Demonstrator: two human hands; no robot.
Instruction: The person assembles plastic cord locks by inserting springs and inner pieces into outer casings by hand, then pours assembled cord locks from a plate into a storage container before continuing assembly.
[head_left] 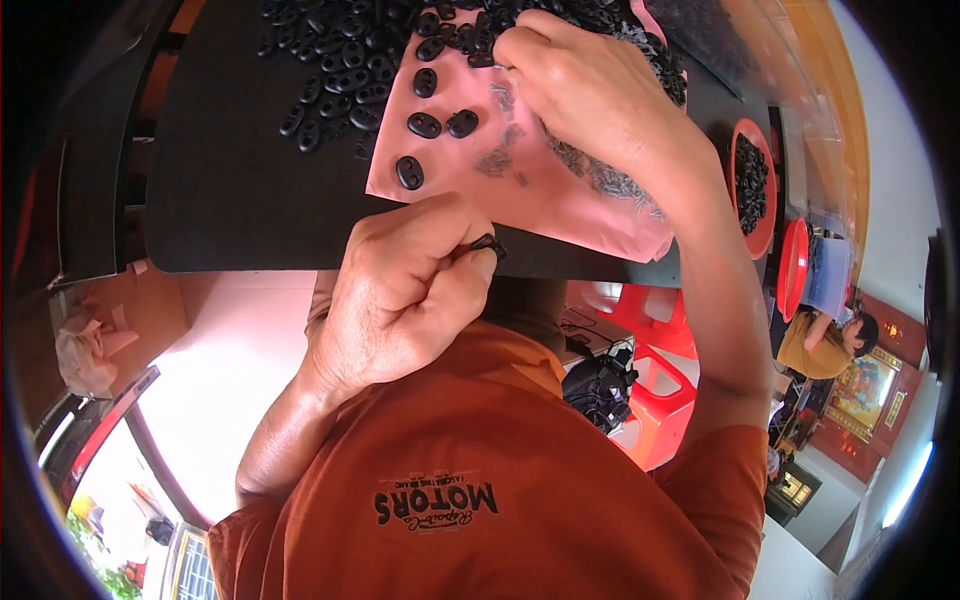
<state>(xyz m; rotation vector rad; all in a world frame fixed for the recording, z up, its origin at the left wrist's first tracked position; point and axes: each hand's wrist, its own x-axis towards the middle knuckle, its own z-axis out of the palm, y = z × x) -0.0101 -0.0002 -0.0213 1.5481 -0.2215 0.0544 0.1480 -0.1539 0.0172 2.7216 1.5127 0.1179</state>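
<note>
My left hand (410, 285) is closed in front of the table's near edge, pinching a small black plastic piece (488, 246) between thumb and forefinger. Farther off, my right hand (580, 85) reaches over a pink sheet (450, 180), its fingertips drawn together by the dark parts. What they hold, if anything, is hidden. Loose black oval pieces with two holes (409, 172) lie on the sheet's left side. Small thin metal bits, maybe springs (615, 183), are scattered on the sheet beneath my right wrist.
A heap of black oval pieces (350, 75) covers the far part of the black table (220, 190). To the right stand a red dish of small black parts (742, 135) and another red container (793, 265). Red stools (665, 395) are below. A person (815, 345) is in the background.
</note>
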